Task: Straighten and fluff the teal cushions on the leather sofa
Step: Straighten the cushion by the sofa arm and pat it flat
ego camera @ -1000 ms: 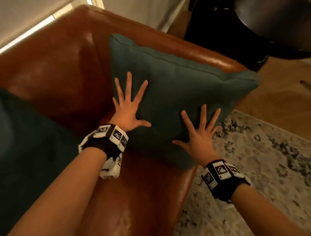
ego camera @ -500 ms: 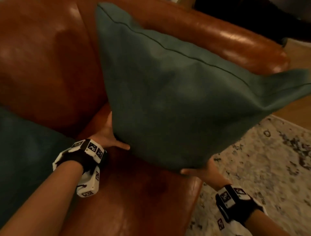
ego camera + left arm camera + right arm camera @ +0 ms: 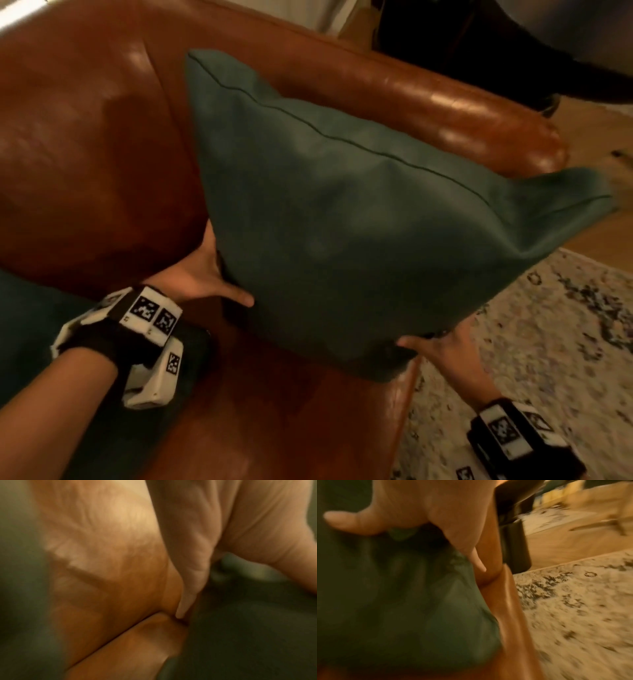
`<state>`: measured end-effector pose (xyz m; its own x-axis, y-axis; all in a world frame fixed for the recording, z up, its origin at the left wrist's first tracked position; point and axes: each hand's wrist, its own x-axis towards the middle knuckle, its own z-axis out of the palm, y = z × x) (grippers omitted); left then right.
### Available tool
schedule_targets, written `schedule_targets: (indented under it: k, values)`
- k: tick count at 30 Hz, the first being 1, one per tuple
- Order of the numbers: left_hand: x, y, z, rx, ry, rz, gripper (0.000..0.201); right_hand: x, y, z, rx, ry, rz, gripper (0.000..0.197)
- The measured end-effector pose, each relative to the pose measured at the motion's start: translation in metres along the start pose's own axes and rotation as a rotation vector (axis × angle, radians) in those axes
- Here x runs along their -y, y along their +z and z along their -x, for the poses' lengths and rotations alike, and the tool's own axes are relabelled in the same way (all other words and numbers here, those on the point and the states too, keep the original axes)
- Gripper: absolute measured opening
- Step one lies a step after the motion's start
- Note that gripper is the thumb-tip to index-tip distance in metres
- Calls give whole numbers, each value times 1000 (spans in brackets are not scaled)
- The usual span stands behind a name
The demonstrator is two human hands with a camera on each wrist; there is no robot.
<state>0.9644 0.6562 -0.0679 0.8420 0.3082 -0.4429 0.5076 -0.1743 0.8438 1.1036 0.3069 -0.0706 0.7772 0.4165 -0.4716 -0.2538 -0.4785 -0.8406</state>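
Note:
A teal cushion (image 3: 359,219) is held up off the seat of the brown leather sofa (image 3: 85,154), tilted, in front of the armrest. My left hand (image 3: 209,274) grips its lower left edge, thumb on the front face and fingers behind. My right hand (image 3: 442,346) grips the lower right edge the same way. In the left wrist view the left hand's fingers (image 3: 190,555) lie straight behind the cushion (image 3: 240,628). The right wrist view shows the right thumb (image 3: 353,520) on the dark front face and the cushion (image 3: 419,615) bulging below. A second teal cushion (image 3: 30,342) lies at the left edge.
The sofa's rounded armrest (image 3: 462,113) runs behind the cushion. A pale patterned rug (image 3: 548,342) covers the wooden floor on the right. Dark furniture (image 3: 479,41) stands beyond the armrest.
A second ago both palms lay spread flat on the cushion's face. They have since slid down to its lower edges, taken hold and lifted it off the seat toward me.

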Motion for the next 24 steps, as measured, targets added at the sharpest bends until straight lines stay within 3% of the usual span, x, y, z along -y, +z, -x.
schedule_targets:
  k: [2, 5, 9, 13, 16, 20, 24]
  values:
    - [-11, -2, -6, 9, 37, -5, 163, 14, 1, -4, -16, -57, 30, 130]
    - [-20, 5, -6, -48, 14, -21, 147, 21, 16, -2, -34, -134, 143, 107]
    - [-23, 6, 8, -150, 29, -7, 128, 18, 12, 11, -26, -60, 20, 105]
    - [-29, -10, 25, -109, 93, -25, 158, 36, -6, 18, 36, -123, -12, 127]
    - [-50, -17, 21, -111, 129, -4, 165, 51, -4, 7, 31, -207, 49, 140]
    - [-65, -7, 8, -80, 59, 60, 136, 51, 18, -4, 19, -238, 77, 125]
    - [-62, -13, 14, -80, 37, 105, 146, 52, 8, 6, -14, -213, 19, 120]
